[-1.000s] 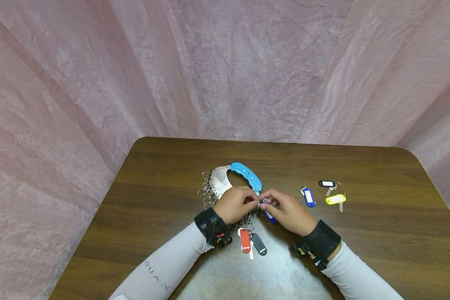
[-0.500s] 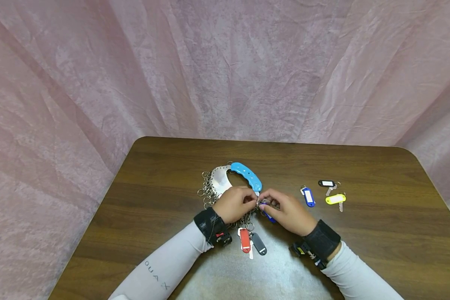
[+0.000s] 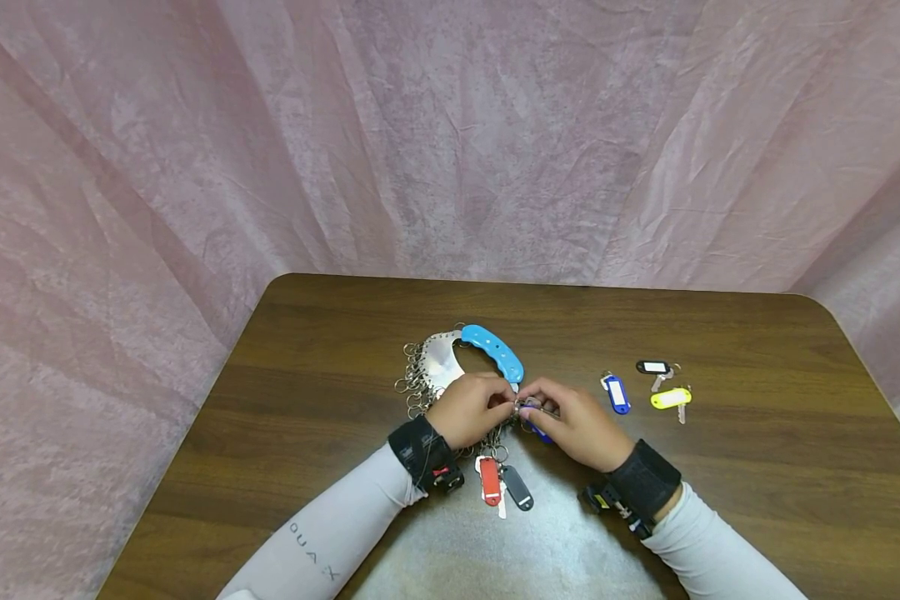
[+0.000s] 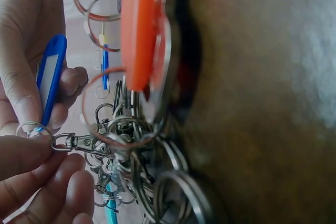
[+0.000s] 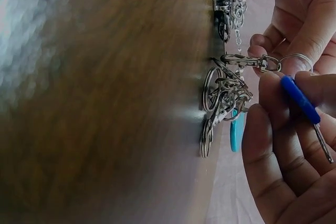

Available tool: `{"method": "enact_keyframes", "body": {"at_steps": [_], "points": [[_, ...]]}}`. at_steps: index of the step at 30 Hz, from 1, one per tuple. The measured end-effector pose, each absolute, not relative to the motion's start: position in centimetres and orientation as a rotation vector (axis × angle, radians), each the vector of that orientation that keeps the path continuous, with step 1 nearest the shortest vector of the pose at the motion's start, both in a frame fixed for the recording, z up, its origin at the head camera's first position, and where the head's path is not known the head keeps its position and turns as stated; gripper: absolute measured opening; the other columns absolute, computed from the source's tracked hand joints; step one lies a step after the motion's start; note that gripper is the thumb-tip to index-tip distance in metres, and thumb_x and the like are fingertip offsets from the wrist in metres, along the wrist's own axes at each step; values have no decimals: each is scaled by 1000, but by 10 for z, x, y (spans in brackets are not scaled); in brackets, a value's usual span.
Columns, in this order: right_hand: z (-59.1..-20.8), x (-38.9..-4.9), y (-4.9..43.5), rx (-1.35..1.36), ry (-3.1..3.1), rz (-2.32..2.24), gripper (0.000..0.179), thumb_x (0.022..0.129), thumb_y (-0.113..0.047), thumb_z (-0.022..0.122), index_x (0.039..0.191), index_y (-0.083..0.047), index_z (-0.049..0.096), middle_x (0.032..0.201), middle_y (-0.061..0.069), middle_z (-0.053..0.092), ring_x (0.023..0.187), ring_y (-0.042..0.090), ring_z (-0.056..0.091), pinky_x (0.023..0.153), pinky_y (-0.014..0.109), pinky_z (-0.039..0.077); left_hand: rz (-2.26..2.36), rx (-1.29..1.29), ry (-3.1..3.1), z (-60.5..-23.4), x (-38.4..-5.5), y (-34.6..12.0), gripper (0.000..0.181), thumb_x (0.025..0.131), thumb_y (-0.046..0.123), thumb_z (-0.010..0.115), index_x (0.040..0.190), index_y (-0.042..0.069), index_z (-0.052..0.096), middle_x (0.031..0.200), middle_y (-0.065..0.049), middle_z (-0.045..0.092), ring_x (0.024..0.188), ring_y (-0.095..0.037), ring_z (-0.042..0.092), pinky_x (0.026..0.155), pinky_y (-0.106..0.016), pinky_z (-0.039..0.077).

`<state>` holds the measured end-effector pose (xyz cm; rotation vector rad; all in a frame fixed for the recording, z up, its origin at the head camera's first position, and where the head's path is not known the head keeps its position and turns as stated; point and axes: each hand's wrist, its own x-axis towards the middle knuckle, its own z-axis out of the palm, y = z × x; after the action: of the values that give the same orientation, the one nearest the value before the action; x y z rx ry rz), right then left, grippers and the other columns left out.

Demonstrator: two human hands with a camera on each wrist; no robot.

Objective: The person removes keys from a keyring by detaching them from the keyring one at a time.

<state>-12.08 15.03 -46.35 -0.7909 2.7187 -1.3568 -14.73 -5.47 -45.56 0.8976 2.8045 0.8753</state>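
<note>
Close together, both hands work at the lower right end of a curved metal key holder [image 3: 440, 361] with a light blue handle [image 3: 495, 350]. My left hand [image 3: 468, 410] pinches a split key ring [image 5: 297, 57] linked to a swivel clasp [image 4: 88, 143] on the holder. Between thumb and fingers, my right hand [image 3: 581, 425] holds a blue key tag [image 5: 300, 99] with a white label, right at that ring. A key [image 5: 323, 144] sticks out behind the tag. Fingers partly cover the ring where it meets the tag.
Red [image 3: 490, 481] and dark grey [image 3: 517, 488] key tags with keys hang from the holder's near side. Rightward lie a blue tag [image 3: 617, 394], a black tag [image 3: 653, 367] and a yellow tag [image 3: 671, 398]. Pink curtain [image 3: 450, 142] hangs behind the wooden table [image 3: 330, 333].
Both hands stay in place at the ring. The blue tag in the right hand shifts very slightly; the holder and loose tags stay put.
</note>
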Motion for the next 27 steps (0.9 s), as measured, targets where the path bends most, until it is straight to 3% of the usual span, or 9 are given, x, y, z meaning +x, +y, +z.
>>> {"method": "enact_keyframes", "body": {"at_steps": [27], "points": [[-465,-121,150,-860,2677,-1396,12,94,-14,71,106,-16,68,85,-9,67,75,0,59,68,22,51,919,822,2767,-453,-145,-55,9,93,17,65,88,17,72,83,6,65,73,-2,55,69,-18,45]]}}
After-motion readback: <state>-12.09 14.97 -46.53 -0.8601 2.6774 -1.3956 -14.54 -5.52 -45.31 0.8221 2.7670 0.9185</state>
